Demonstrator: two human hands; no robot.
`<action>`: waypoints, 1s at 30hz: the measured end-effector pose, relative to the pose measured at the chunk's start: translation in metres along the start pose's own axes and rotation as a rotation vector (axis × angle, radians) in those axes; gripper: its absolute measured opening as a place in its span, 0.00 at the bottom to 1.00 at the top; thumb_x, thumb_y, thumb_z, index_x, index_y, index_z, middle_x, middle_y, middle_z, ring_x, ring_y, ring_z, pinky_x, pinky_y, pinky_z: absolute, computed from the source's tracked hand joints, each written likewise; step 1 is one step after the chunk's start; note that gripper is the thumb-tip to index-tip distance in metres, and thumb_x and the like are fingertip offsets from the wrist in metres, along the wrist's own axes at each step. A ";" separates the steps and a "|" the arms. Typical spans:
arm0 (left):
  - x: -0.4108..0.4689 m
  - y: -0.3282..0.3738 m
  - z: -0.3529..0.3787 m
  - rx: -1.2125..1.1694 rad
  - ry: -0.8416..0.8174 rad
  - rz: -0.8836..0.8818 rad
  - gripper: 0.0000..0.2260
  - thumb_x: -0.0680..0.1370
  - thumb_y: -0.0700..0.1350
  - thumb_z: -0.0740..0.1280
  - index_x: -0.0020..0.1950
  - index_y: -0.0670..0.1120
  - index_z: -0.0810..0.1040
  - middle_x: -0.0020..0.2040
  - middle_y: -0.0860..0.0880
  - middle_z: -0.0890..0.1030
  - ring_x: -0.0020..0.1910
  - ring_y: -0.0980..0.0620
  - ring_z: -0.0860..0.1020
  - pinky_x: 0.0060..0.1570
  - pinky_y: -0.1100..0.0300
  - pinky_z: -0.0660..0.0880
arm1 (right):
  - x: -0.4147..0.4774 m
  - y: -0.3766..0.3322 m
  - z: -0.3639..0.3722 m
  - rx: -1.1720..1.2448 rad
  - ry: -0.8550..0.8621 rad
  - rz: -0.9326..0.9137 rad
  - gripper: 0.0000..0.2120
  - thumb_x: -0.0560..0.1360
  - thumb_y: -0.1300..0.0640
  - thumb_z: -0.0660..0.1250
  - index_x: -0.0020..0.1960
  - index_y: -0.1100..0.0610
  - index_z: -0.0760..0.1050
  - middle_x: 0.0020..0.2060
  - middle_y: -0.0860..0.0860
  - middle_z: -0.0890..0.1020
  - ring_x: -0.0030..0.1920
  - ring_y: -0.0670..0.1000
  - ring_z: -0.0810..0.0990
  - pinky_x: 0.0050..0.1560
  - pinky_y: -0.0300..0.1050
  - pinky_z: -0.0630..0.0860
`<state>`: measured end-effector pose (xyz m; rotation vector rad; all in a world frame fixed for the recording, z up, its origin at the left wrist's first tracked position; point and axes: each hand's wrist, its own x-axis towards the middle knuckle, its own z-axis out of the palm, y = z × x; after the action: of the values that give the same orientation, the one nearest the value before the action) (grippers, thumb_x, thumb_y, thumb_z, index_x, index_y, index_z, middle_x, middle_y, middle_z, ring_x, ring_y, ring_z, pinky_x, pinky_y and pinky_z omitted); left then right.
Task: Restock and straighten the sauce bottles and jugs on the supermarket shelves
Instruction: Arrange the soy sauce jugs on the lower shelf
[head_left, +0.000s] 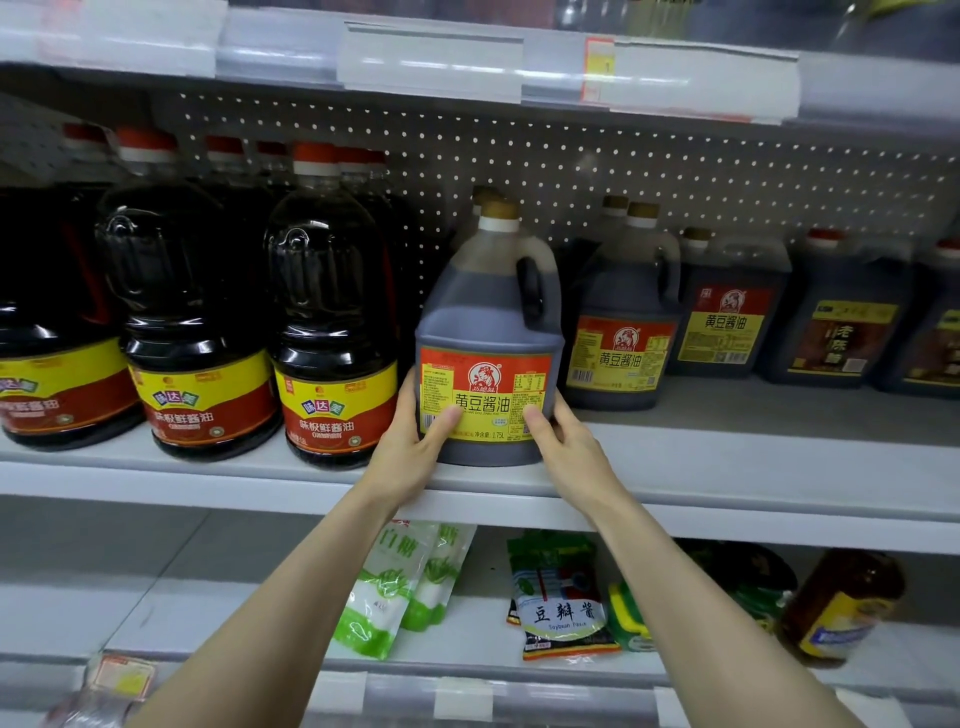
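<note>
Both hands clasp the lower part of the soy sauce jug (488, 322), which stands upright at the front edge of the middle shelf (727, 457), between the round red-capped bottles (332, 338) on one side and a matching jug (621, 322) set further back on the other. The left hand (408, 452) presses its thumb on the label's lower left corner and the right hand (569, 452) on the lower right. The other fingers reach round the jug's sides, hidden behind it.
</note>
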<state>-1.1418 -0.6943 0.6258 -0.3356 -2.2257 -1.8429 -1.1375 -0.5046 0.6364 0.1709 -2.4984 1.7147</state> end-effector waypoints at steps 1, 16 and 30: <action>0.000 0.001 0.000 -0.008 -0.005 -0.004 0.26 0.80 0.49 0.63 0.76 0.52 0.58 0.66 0.55 0.75 0.63 0.61 0.74 0.63 0.61 0.72 | 0.000 0.000 0.000 0.006 -0.005 0.000 0.26 0.80 0.41 0.56 0.77 0.43 0.57 0.67 0.44 0.74 0.67 0.47 0.72 0.67 0.44 0.68; 0.001 0.000 -0.003 -0.023 -0.013 -0.040 0.28 0.78 0.53 0.64 0.76 0.53 0.59 0.66 0.55 0.76 0.64 0.58 0.74 0.67 0.52 0.70 | -0.005 0.001 -0.003 0.049 0.011 0.003 0.26 0.79 0.43 0.60 0.76 0.43 0.61 0.62 0.43 0.77 0.63 0.44 0.74 0.57 0.31 0.70; -0.002 0.002 -0.001 -0.009 0.005 -0.013 0.26 0.79 0.52 0.63 0.75 0.52 0.61 0.65 0.55 0.76 0.64 0.60 0.74 0.67 0.55 0.70 | -0.009 0.002 -0.007 0.079 0.034 -0.030 0.26 0.79 0.46 0.63 0.75 0.49 0.64 0.61 0.47 0.79 0.59 0.43 0.77 0.47 0.21 0.72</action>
<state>-1.1397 -0.6950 0.6274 -0.3181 -2.2219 -1.8588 -1.1292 -0.4976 0.6359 0.1837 -2.3936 1.7900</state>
